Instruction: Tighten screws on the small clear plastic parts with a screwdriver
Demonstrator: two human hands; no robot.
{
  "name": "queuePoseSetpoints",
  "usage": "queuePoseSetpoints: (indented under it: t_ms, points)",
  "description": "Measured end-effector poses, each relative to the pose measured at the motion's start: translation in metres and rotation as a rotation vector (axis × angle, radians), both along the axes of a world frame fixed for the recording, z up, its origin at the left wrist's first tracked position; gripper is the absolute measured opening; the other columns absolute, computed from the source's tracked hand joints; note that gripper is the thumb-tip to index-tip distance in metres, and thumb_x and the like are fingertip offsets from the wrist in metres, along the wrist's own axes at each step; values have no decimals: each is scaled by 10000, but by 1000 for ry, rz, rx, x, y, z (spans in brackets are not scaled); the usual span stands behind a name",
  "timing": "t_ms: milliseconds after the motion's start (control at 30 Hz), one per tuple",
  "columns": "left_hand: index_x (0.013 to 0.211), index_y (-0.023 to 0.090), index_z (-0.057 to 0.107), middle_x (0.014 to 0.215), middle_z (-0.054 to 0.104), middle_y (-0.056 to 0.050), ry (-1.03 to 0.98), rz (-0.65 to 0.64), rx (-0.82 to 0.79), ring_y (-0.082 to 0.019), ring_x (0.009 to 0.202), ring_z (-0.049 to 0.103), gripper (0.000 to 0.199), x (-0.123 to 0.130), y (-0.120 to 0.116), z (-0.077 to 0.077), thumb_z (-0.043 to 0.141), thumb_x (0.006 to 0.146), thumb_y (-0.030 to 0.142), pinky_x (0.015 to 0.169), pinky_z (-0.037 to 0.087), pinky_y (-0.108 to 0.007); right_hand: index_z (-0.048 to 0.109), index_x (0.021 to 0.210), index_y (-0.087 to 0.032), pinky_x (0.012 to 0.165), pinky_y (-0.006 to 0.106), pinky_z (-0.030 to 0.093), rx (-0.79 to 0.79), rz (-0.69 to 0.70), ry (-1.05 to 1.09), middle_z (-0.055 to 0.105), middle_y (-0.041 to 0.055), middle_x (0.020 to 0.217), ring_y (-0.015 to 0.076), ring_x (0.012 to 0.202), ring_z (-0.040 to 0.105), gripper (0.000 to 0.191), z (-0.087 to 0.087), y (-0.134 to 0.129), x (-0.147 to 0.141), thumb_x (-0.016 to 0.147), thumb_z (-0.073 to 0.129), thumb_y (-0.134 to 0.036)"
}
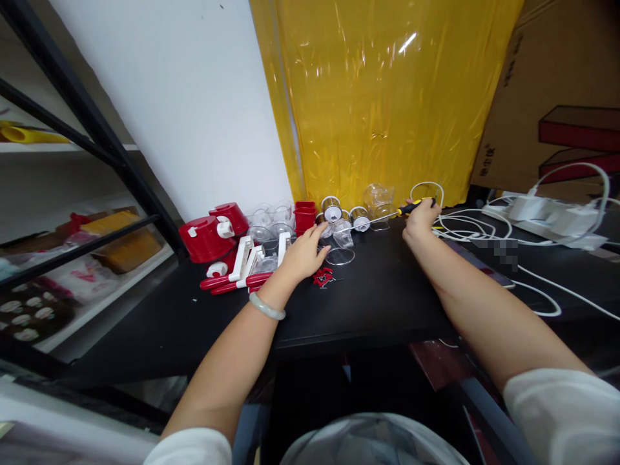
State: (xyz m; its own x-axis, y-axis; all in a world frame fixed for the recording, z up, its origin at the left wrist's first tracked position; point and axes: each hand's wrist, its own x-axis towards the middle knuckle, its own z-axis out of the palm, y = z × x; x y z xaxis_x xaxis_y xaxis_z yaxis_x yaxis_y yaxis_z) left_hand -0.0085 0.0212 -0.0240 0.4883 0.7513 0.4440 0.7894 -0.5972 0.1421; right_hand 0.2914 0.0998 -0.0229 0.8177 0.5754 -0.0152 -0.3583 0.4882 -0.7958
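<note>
My right hand (421,216) is closed around the yellow-and-black handle of a screwdriver (409,206). Its long thin shaft points left, toward the clear plastic parts. My left hand (304,253), with a pale bangle on the wrist, reaches over the table with its fingers apart. Beside its fingertips stands a clear plastic cup-like piece (343,237), and a clear round piece (340,257) lies close by. Small red pieces (323,278) lie in a little heap below the thumb. Whether the fingertips touch the clear piece is hard to see.
Red round housings (206,239), red-and-white handles (242,274), red cups (305,216) and silvery-black cylinders (332,209) crowd the back of the black table (372,297). White cables, a power strip (542,216) and a phone (479,265) lie at right. Shelving stands at left.
</note>
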Motion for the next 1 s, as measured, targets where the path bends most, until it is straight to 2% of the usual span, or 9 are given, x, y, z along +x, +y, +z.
queuePoseSetpoints:
  t_ms: [100,167,267,367,467,533,800,933,1000]
  points:
    - [1605,193,373,1599,510,-173,3,5,1,-329,1467,521,604,0,0,0,548,1037,306,1188,459,-519,382,1023,-256,527,210,455,-3,36,36,611,-28,779,121,593,576,121,2,-1,-1,1007,276,-201]
    - [1606,191,371,1601,508,-174,7,9,1,-327,1474,514,603,0,0,0,545,1040,308,1195,452,-518,406,1035,-255,542,215,480,-12,4,23,598,-28,810,120,641,589,77,-2,2,1,1027,331,-266]
    - [1607,190,370,1608,502,-171,9,6,-1,-321,1479,509,602,1,-1,0,544,1042,305,1204,445,-507,454,1038,-249,621,232,551,-48,-105,-28,587,-23,917,116,783,625,136,-9,11,6,1011,495,-376]
    - [1608,182,369,1611,498,-174,10,7,-5,-319,1480,508,605,1,-1,1,546,1042,300,1206,444,-502,475,1019,-235,706,244,581,-77,-131,-70,588,-20,962,108,850,636,152,-14,17,10,969,578,-336]
    - [1607,168,371,1608,498,-182,10,7,-2,-326,1474,513,607,1,-2,1,548,1042,299,1204,445,-505,485,934,-223,741,251,579,-86,-113,-90,580,-20,891,108,810,628,58,-14,18,11,972,518,-253]
    - [1608,182,371,1604,505,-177,8,4,-1,-327,1470,519,603,1,-1,1,545,1044,305,1199,449,-514,479,901,-226,720,258,574,-76,-90,-79,566,-24,827,114,751,619,82,-12,16,10,975,448,-210]
    - [1601,189,377,1600,511,-175,5,-6,4,-320,1477,512,589,0,-1,1,529,1045,304,1206,441,-513,408,1006,-251,577,255,493,24,25,50,590,-24,736,133,584,562,132,0,1,4,970,306,-175]
    - [1603,196,375,1602,510,-171,3,-9,6,-324,1474,516,594,0,0,0,533,1041,307,1198,448,-521,368,1098,-261,594,241,502,28,6,70,581,-46,753,126,594,560,81,-3,4,4,1017,377,-254]
    - [1601,195,380,1602,510,-170,4,-5,5,-324,1476,514,593,0,0,1,537,1040,305,1199,448,-519,366,1093,-265,610,227,511,28,-39,21,579,-45,817,119,656,586,135,-8,10,6,1023,459,-332]
